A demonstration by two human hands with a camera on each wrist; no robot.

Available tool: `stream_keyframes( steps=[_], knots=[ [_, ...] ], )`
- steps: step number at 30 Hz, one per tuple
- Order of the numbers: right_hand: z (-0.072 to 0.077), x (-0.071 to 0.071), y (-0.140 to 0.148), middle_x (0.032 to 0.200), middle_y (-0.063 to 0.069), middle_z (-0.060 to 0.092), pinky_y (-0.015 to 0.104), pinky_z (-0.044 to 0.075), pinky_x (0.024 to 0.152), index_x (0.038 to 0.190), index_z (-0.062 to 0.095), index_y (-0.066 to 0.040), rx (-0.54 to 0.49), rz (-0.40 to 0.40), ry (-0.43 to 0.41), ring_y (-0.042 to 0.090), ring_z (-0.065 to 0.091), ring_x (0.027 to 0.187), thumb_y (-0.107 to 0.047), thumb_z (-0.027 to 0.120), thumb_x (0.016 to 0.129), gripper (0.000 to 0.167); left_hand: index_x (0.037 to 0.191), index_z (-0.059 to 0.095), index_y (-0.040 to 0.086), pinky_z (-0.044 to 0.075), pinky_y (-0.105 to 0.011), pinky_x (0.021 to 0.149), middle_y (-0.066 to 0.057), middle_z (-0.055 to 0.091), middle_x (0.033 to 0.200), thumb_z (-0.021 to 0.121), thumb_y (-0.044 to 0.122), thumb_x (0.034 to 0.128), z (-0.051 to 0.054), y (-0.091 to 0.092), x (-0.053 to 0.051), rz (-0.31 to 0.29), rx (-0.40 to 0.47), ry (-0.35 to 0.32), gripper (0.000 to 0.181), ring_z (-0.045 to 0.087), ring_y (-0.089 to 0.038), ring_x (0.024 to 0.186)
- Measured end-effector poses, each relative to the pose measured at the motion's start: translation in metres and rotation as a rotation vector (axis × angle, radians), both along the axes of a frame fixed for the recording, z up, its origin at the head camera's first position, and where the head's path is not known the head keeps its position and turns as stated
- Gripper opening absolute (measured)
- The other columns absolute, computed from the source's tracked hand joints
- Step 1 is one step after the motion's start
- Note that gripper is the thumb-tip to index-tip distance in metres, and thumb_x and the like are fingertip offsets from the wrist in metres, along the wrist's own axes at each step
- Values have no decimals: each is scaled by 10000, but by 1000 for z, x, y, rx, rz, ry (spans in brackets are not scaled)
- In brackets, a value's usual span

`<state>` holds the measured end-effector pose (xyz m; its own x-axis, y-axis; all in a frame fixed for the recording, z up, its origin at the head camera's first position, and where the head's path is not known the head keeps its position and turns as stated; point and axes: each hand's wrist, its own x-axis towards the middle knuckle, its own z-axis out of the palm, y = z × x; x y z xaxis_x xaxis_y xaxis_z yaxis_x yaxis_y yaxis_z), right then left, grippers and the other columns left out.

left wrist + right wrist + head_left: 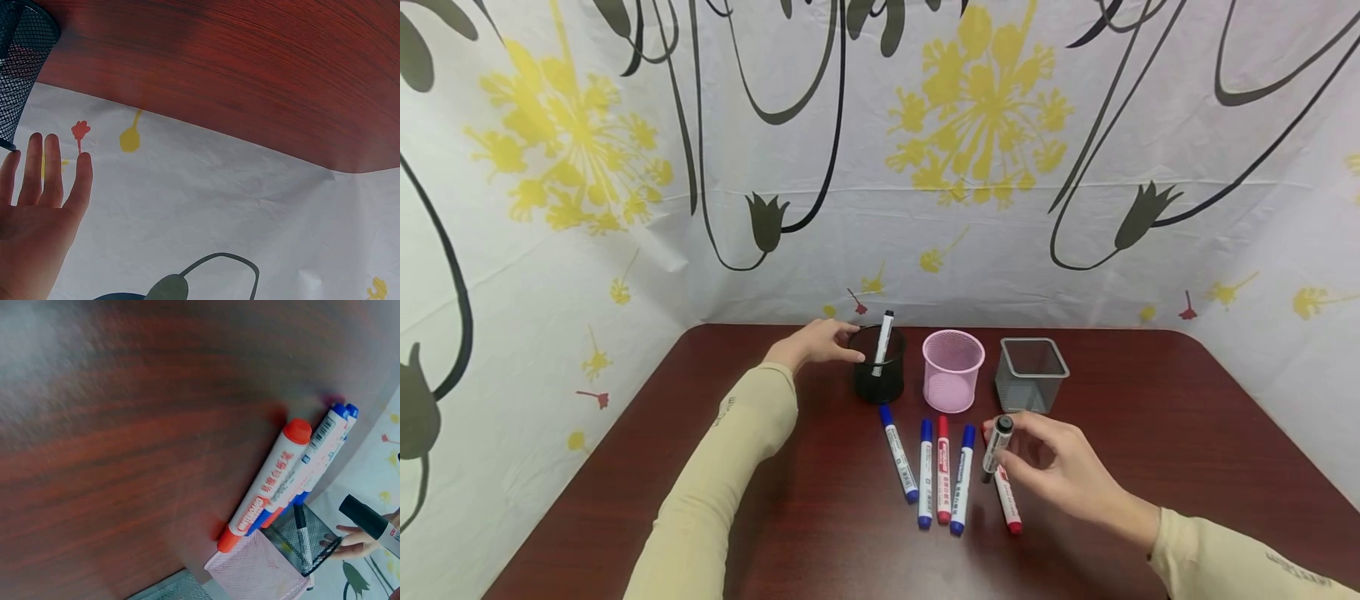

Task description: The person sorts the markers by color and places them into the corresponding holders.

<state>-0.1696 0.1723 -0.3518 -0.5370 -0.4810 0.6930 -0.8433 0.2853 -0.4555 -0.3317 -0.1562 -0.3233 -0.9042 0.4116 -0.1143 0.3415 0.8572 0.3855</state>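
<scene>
My right hand pinches a black-capped whiteboard marker above the table, its cap end up; in the right wrist view that marker's black cap shows at the right edge. Below it lies a red marker, partly hidden. My left hand is beside the black mesh pen cup, fingers fairly straight, the nearest one at its rim in the left wrist view; whether it touches, I cannot tell. Another black-capped marker leans inside that cup. Several blue markers and a red marker lie in front.
Right of the black cup stand a round pink mesh cup and a square grey mesh holder. The dark red wooden table ends at a white patterned cloth behind and on both sides.
</scene>
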Motion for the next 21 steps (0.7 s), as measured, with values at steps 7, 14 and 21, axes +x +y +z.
stream_keyframes(
  steps=[7, 14, 21],
  knots=[
    [26, 5, -13, 781, -18, 608, 157, 352, 429, 967, 610, -73, 12, -10, -39, 37, 464, 534, 93, 668, 674, 342, 1293, 458, 85, 357, -345, 894, -121, 561, 1128, 650, 388, 778, 0, 0, 1, 0, 1, 4, 627, 484, -232, 1064],
    [26, -5, -19, 660, -73, 516, 172, 360, 435, 902, 589, -92, 31, -40, -36, 41, 450, 520, 69, 683, 669, 298, 1297, 453, 90, 357, -352, 894, -121, 555, 1136, 649, 388, 779, 2, 0, 1, 8, -3, -10, 629, 477, -233, 1073],
    [17, -20, -21, 691, -112, 506, 181, 371, 467, 945, 594, -147, 45, -47, -30, 23, 453, 573, -38, 693, 718, 271, 1295, 458, 97, 357, -344, 893, -119, 554, 1137, 651, 391, 776, 1, 1, 1, 12, -4, -9, 627, 480, -225, 1066]
  ],
)
